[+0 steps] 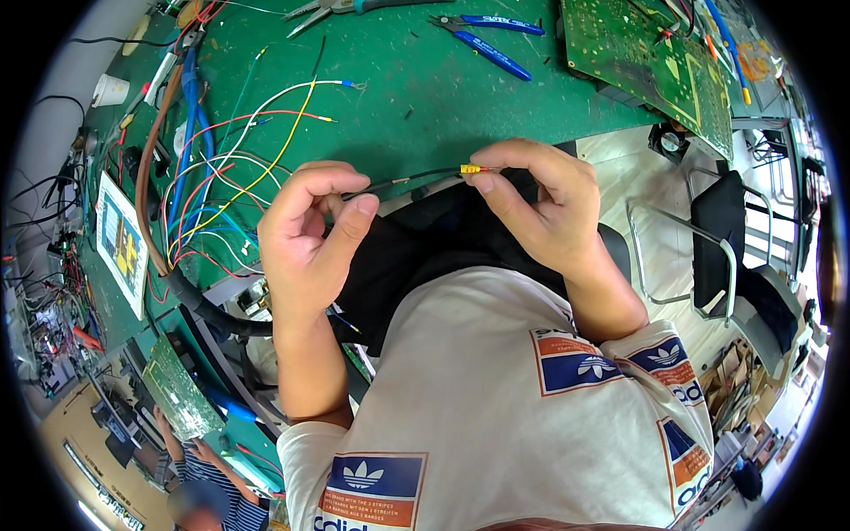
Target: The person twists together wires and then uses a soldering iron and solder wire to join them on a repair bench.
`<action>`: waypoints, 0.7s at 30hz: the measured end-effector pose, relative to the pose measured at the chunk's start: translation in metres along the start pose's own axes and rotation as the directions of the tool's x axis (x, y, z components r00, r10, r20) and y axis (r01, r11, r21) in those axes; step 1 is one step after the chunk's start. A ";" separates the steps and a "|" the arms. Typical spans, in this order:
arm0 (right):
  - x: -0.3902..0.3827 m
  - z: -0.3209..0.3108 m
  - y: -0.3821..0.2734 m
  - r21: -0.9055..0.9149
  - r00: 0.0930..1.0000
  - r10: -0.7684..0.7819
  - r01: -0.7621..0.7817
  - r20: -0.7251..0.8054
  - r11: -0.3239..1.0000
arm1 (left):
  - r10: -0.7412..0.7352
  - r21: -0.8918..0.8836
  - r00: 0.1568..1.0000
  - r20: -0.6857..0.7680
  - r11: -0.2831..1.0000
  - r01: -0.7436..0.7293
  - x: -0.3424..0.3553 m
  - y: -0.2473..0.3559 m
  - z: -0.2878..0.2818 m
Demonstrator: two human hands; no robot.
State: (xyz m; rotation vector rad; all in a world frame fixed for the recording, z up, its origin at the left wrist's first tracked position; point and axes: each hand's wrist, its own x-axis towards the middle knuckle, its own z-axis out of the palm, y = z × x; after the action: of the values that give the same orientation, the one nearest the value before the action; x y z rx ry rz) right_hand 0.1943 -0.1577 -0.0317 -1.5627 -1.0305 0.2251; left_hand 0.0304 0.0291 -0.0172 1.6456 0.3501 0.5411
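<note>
A thin black wire [421, 176] is stretched between my two hands, just off the near edge of the green work mat. My left hand [305, 239] is closed on it, with thumb and forefinger close together. Near the other end, the wire carries a yellow marker sleeve [470, 168] with a small red part beyond it. Thumb and forefinger of my right hand [549, 199] pinch this end right by the sleeve. The very tip is partly hidden by the fingers. To the left, a fan of loose coloured wires [239, 164] spreads over the mat [390, 106].
Blue-handled cutters [496, 49] and pliers [332, 9] lie at the far side. A green circuit board [637, 62] overhangs the right edge. A thick black cable [208, 305] and a printed sheet [122, 243] are at left. Another person [217, 487] works at lower left; a chair [717, 234] stands right.
</note>
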 end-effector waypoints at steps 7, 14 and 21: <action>0.001 0.002 -0.002 -0.011 1.000 -0.006 0.006 -0.019 1.000 | -0.002 -0.022 0.999 -0.047 1.000 0.001 -0.002 -0.006 -0.001; 0.001 0.001 0.002 -0.029 0.999 -0.034 0.033 -0.013 0.999 | -0.031 -0.038 0.999 -0.044 0.999 0.029 -0.004 -0.005 0.002; 0.002 -0.001 0.003 -0.040 0.999 -0.037 0.037 0.007 0.999 | -0.067 -0.067 0.995 -0.077 0.996 0.062 -0.003 -0.005 0.006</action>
State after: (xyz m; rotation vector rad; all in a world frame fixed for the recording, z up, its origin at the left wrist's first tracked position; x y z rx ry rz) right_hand 0.1969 -0.1567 -0.0331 -1.5790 -1.0732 0.1846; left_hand 0.0312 0.0228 -0.0228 1.5486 0.4379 0.5643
